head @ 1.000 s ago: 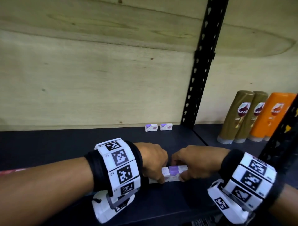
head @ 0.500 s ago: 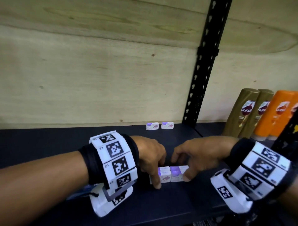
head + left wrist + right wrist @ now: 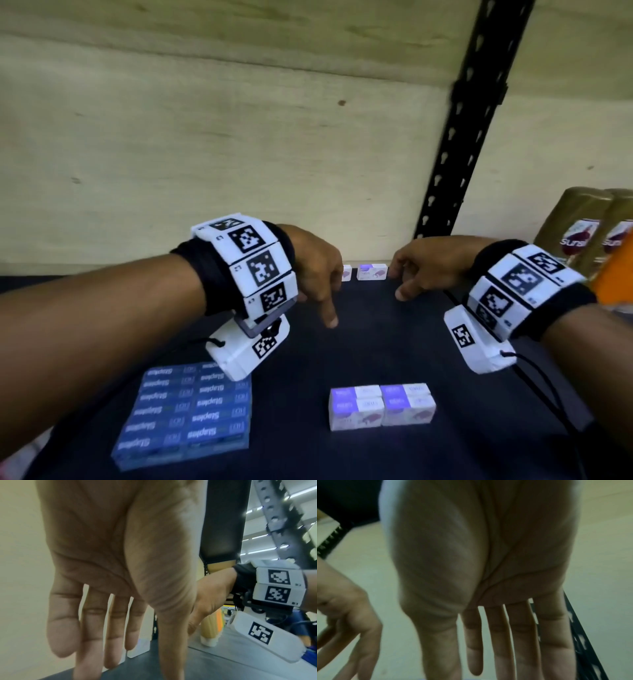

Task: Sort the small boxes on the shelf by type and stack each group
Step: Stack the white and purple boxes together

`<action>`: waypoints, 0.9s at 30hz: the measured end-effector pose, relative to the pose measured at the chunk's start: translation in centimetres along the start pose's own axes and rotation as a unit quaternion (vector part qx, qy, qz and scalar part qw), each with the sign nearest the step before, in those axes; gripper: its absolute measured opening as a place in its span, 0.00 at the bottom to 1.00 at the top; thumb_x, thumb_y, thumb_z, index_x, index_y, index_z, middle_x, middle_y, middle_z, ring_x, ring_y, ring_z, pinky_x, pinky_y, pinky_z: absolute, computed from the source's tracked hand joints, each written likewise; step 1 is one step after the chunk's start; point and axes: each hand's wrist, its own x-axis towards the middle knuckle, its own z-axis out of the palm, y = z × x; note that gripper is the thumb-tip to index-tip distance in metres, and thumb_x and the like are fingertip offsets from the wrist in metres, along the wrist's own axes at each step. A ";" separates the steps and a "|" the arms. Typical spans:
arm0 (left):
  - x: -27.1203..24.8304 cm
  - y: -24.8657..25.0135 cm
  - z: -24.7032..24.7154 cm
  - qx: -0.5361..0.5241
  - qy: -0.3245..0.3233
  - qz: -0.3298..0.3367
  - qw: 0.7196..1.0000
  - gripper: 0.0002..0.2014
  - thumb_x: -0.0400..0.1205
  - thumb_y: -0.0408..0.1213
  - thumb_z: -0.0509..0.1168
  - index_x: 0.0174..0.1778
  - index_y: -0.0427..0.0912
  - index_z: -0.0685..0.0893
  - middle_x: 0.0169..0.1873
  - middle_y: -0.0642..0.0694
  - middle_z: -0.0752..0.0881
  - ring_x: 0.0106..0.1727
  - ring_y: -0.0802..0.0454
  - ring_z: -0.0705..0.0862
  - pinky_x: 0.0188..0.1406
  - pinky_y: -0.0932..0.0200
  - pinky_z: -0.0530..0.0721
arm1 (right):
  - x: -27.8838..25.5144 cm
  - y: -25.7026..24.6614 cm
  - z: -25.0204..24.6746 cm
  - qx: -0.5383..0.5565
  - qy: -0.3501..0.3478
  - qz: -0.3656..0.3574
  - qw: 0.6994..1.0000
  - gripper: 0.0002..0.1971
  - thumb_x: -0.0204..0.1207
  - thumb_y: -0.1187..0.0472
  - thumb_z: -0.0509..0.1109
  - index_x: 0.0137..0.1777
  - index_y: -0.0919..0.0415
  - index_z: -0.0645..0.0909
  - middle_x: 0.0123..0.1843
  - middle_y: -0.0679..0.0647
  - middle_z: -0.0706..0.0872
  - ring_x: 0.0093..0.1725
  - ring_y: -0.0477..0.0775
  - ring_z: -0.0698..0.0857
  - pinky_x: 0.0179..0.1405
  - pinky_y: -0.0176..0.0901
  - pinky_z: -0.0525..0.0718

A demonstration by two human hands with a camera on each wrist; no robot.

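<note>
A block of white-and-purple small boxes stands stacked on the dark shelf near its front. Two more white-and-purple boxes lie at the back, against the wooden wall; the left one is half hidden behind my left hand. A stack of blue Staples boxes sits at front left. My left hand and right hand hover above the shelf close to the back boxes, fingers straight and empty. In the left wrist view, one back box shows beyond my left hand; my right hand holds nothing.
A black perforated upright rises at the back right. Brown shampoo bottles and an orange bottle stand on the neighbouring shelf at the right. A plywood wall closes the back.
Both hands have let go of the white-and-purple stack and moved back towards the two rear boxes. The camera has tilted down, so the blue stack shows.
</note>
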 end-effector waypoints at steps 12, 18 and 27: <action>9.1 -2.6 -0.4 0.095 0.096 -0.033 0.990 0.23 0.79 0.55 0.71 0.63 0.42 0.85 0.56 0.46 0.87 0.47 0.47 0.83 0.38 0.58 0.75 | 7.3 0.1 -0.2 -0.064 0.017 0.013 0.998 0.25 0.77 0.56 0.76 0.74 0.53 0.76 0.70 0.50 0.80 0.68 0.54 0.80 0.64 0.42 0.77; 10.1 -2.5 -0.2 0.116 0.092 -0.018 0.989 0.16 0.82 0.45 0.69 0.60 0.40 0.85 0.51 0.45 0.85 0.45 0.45 0.82 0.38 0.55 0.76 | 8.6 -0.2 0.2 -0.077 0.008 0.021 0.997 0.15 0.78 0.57 0.75 0.64 0.57 0.85 0.61 0.53 0.89 0.60 0.55 0.86 0.53 0.42 0.82; 7.2 -1.6 0.0 0.089 0.061 0.004 0.994 0.14 0.79 0.45 0.73 0.56 0.40 0.88 0.44 0.47 0.84 0.42 0.48 0.81 0.36 0.58 0.76 | 5.6 -0.9 -0.1 -0.076 -0.004 0.005 0.997 0.13 0.75 0.56 0.78 0.58 0.54 0.88 0.48 0.49 0.87 0.49 0.50 0.83 0.50 0.41 0.81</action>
